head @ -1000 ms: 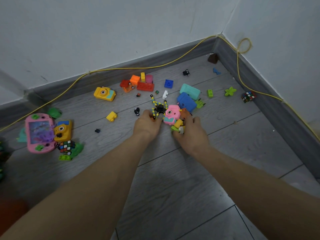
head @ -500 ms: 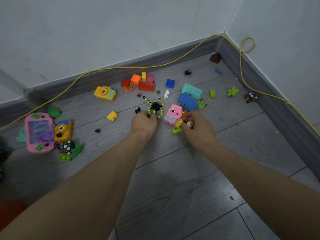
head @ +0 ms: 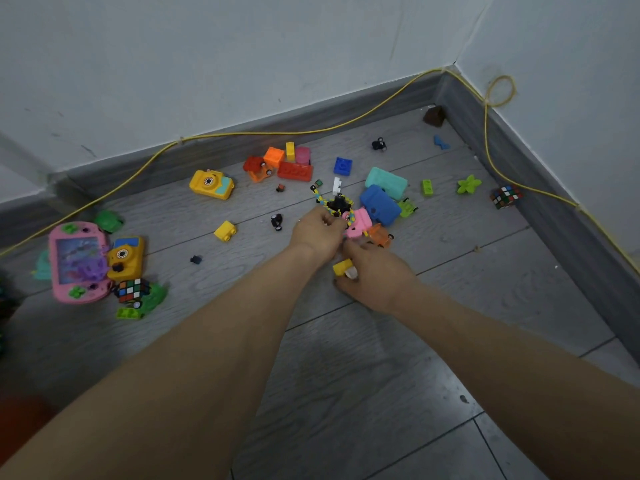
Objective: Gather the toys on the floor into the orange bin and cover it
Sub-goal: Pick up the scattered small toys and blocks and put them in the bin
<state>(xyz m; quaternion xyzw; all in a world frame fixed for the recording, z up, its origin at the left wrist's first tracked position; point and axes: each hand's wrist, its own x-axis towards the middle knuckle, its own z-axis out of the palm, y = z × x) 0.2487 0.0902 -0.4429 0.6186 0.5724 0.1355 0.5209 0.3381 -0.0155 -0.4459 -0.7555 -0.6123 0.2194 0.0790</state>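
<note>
Your way is open across the bare grey floor in front of you, but ahead a tight cluster of the blue toy, teal toy and red brick crowds it, and the pink game console pile blocks the left.

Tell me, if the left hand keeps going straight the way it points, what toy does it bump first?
Probably the black and yellow spider toy, which sits right at the left hand's fingers; they may already touch it. The white piece lies just beyond.
</note>
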